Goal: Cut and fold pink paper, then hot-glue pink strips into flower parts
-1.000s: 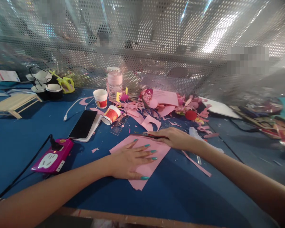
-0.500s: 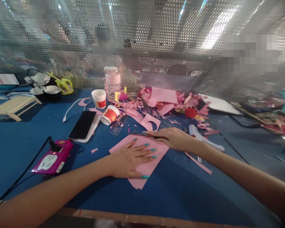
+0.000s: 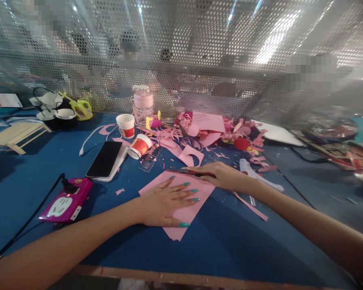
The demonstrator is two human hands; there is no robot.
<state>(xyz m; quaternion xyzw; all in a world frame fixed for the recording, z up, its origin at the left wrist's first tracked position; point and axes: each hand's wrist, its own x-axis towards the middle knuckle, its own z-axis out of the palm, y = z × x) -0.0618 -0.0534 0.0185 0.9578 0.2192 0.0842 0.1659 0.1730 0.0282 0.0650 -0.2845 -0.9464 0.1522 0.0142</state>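
A sheet of pink paper [image 3: 184, 209] lies on the blue tabletop. My left hand [image 3: 166, 201] is spread flat on it, fingers apart and pointing right. At the sheet's far edge, my right hand [image 3: 222, 176] is closed around a slim dark tool [image 3: 189, 173] lying low across the paper, its tip toward the left. The fingers cover its near part, so its exact kind cannot be made out. Just beyond is a pink offcut [image 3: 191, 156] with a round hole, beside a clear ruler [image 3: 149, 160].
Pink scraps, red discs and scissors [image 3: 190, 141] are heaped at the back. Left stand two paper cups [image 3: 125, 125], a phone [image 3: 105, 159] and a purple power strip [image 3: 67, 201] with its cord. A white glue gun [image 3: 260, 176] lies right. A perforated metal screen [image 3: 181, 72] closes the back.
Both hands and the pink sheet stay almost where they were. The view has shifted very slightly.
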